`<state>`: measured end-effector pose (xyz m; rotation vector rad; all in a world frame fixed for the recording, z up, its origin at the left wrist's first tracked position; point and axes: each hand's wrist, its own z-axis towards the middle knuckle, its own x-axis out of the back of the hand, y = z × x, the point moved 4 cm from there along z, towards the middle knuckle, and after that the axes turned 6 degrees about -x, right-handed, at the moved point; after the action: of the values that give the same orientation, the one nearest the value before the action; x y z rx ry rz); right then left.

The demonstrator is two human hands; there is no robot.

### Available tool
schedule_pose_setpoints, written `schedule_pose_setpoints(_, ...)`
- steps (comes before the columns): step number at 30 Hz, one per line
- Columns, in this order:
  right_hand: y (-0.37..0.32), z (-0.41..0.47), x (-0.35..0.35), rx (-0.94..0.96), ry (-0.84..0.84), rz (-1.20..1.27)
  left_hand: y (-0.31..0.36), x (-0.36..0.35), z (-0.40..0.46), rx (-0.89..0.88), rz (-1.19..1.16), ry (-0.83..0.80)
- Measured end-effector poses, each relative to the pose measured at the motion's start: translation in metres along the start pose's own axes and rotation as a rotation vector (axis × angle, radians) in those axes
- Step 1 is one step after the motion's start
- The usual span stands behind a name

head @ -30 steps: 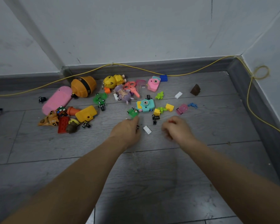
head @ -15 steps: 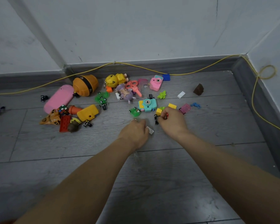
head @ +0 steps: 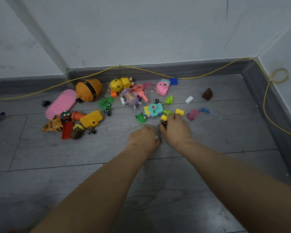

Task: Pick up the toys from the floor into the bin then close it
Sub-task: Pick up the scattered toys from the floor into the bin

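Observation:
Several small toys lie scattered on the grey floor near the wall. My left hand point(head: 144, 138) is curled down over a small white brick point(head: 156, 136), and only a sliver shows at my thumb. My right hand point(head: 175, 130) reaches just beside it, its fingers pinching a small black wheeled toy point(head: 163, 123) next to a yellow brick point(head: 163, 117). A teal toy camera point(head: 154, 109) and a green car point(head: 141, 118) sit just beyond my hands. No bin is in view.
To the left lie a pink case point(head: 60, 103), an orange round toy point(head: 88, 89), a yellow block point(head: 91, 118) and a red brick point(head: 67, 130). A yellow cable point(head: 141, 70) runs along the skirting and down the right wall. A brown piece point(head: 207, 94) sits far right.
Both hands moved forward toward the toys and lowered to the floor. My left hand closed over the white brick, and my right reached the black toy by the yellow brick.

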<state>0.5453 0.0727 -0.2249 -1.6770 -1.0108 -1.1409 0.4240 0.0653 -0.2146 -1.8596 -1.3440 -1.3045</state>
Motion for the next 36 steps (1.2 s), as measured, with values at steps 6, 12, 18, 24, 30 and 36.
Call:
schedule_pose_setpoints(6, -0.005, -0.011, -0.004, 0.078, -0.026, -0.032, -0.020, 0.001, -0.009, -0.008, 0.043, -0.058)
schedule_pose_setpoints(12, -0.010, -0.018, -0.006, 0.074, -0.073, -0.089, -0.052, 0.003, -0.027, 0.033, -0.015, -0.063)
schedule_pose_setpoints(18, -0.011, -0.025, 0.006, -0.076, -0.176, 0.319, -0.082, 0.016, -0.047, 0.045, -0.077, 0.020)
schedule_pose_setpoints(24, -0.056, -0.040, 0.042, -0.176, -0.400, 0.904, -0.126, 0.062, -0.096, 0.028, -0.069, -0.004)
schedule_pose_setpoints(30, -0.215, -0.097, 0.117, 0.162, -0.663, 1.136, -0.214, 0.140, -0.200, 0.247, -0.212, 0.100)
schedule_pose_setpoints(36, -0.395, -0.220, 0.160, 0.530, -0.946, 1.192, -0.325, 0.170, -0.357, 0.569, -0.745, 0.208)
